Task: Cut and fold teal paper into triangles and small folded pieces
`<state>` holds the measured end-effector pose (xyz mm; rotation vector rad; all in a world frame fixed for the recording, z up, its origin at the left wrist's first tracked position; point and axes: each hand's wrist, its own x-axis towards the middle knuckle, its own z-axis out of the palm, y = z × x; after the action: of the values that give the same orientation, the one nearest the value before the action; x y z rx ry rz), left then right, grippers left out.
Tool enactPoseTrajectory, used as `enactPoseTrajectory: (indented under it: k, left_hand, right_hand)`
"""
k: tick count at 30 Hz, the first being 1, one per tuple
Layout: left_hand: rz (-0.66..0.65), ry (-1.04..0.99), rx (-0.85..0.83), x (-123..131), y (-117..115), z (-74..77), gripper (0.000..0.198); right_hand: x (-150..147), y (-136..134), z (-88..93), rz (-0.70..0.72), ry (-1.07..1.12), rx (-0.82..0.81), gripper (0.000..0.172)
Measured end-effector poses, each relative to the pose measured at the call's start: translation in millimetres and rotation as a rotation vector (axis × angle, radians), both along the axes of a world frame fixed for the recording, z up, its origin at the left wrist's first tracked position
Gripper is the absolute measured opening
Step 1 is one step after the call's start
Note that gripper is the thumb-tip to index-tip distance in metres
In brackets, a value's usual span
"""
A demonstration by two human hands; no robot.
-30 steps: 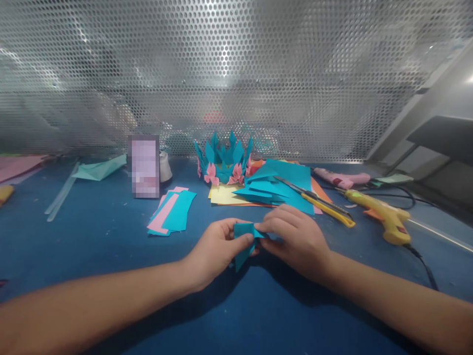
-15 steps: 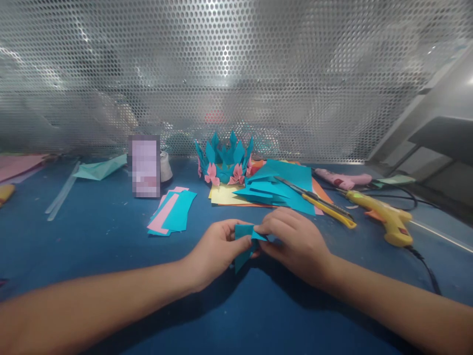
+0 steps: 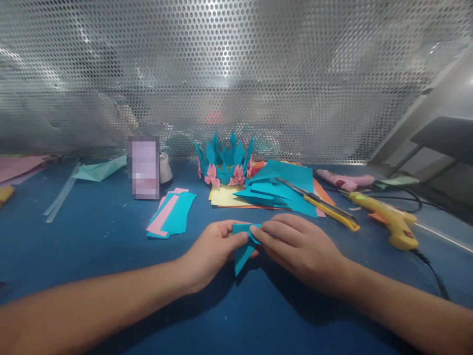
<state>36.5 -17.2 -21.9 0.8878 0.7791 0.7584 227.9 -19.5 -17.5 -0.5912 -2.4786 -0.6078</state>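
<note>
Both my hands meet over the blue table [image 3: 92, 236] on a small folded teal paper piece [image 3: 242, 251]. My left hand [image 3: 212, 251] pinches its left side between thumb and fingers. My right hand [image 3: 299, 246] pinches its upper right edge with the fingertips pressed together. The piece's lower tip points down toward me. Just behind my hands lies a pile of teal paper sheets [image 3: 281, 190] on yellow and orange sheets [image 3: 225, 196].
A teal paper crown with pink flowers [image 3: 225, 165] stands at the back centre. Teal and pink paper strips [image 3: 172, 214] lie left. A yellow utility knife [image 3: 321, 204], a yellow glue gun [image 3: 388, 219] and a pink glue gun [image 3: 342, 180] lie right. A perforated metal screen [image 3: 236, 74] closes the back.
My right hand has flattened a little and its fingers have slid leftward along the paper's top edge. The paper piece sits slightly lower. The left hand has barely moved.
</note>
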Motion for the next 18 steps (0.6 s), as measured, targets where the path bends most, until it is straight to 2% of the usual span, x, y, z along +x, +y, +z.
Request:
enactPoseTrajectory:
  k: [5, 9, 18]
  left_hand:
    - [-0.03, -0.061, -0.017, -1.5, 1.7, 2.2, 0.019]
    - [-0.045, 0.009, 0.01, -2.5, 2.1, 2.8, 0.02]
    - [-0.01, -0.001, -0.007, -0.5, 3.5, 3.3, 0.018]
  right_hand:
    - [1.8, 1.8, -3.4, 0.018, -0.019, -0.035, 0.023]
    - [2.3, 2.7, -6.8, 0.022, -0.061, -0.057, 0.024]
    - [2.8, 2.8, -9.8, 0.006, -0.111, -0.079, 0.032]
